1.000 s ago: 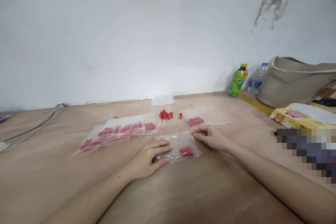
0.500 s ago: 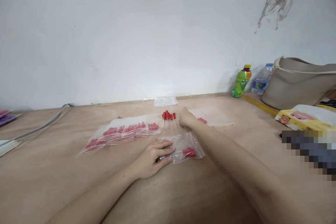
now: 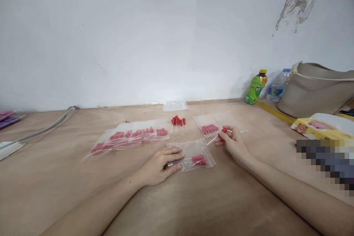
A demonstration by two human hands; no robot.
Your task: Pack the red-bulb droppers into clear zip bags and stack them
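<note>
Right fingers pinch a red-bulbed dropper, left fingers sit kinda spread on a clear baggie, brown counter below and scuffed white wall behind.

Green bottle, clear bottle beside beige container; grey cable at left.
</note>
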